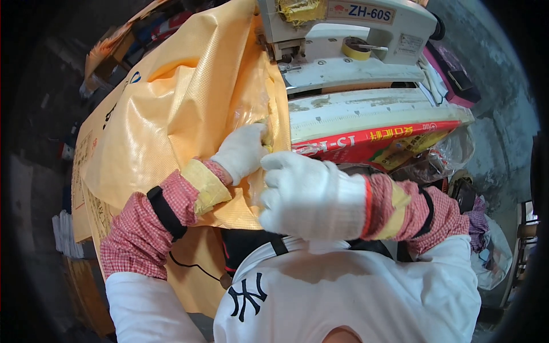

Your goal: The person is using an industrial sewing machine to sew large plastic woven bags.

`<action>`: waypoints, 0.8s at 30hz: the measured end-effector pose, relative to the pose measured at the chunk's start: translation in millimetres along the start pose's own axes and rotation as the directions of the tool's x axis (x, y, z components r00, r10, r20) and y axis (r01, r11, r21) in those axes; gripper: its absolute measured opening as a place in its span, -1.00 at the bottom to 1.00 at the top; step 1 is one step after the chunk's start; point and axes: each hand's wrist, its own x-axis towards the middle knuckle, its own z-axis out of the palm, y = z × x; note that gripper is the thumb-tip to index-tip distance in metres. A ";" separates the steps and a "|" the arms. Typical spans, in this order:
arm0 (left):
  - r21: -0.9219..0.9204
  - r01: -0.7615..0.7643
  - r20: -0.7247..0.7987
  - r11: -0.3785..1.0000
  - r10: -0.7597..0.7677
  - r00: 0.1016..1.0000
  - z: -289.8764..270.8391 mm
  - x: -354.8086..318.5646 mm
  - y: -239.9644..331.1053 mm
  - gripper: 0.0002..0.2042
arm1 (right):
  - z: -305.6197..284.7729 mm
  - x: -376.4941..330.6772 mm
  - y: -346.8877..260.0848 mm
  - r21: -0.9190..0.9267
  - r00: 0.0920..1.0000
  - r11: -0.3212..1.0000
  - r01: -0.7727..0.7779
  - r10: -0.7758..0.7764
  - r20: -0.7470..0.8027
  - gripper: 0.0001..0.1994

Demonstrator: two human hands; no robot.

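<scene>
A large orange-yellow woven plastic bag (166, 120) drapes from the machine's left side down toward my lap. Clear plastic film (251, 94), apparently a liner, shows along its right edge. My left hand (240, 151), in a white knit glove, pinches the bag near that edge beside the film. Just right of it, my right hand (306, 194), gloved too, has its fingers curled against the same edge; the exact grip of the fingertips is partly hidden. Both forearms wear red checked sleeves with yellow tape and black bands.
A white industrial sewing machine (372, 71) stands ahead and to the right, a tape roll (355, 50) on its bed. Red and yellow printed sheeting (377, 140) covers the front edge. A pink-and-black box (452, 74) sits at the far right. Stacked bags (86, 200) lie at left.
</scene>
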 end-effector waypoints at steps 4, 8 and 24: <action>0.442 -0.069 -0.011 0.894 0.082 0.997 1.9 -6.5 21.3 -0.86 | -9.4 -11.2 -8.4 0.233 0.985 0.972 0.011 0.029 -0.170 -0.87; 0.465 -0.246 0.016 0.850 0.270 0.963 12.9 -4.6 32.4 -0.89 | -4.6 -36.9 3.9 0.513 0.889 0.854 -0.081 0.294 -0.350 -0.81; 0.231 -0.520 0.188 0.823 0.486 0.853 -6.9 -21.1 38.8 -0.85 | 69.4 -12.4 76.2 0.414 0.150 0.059 -0.908 0.970 0.193 -0.63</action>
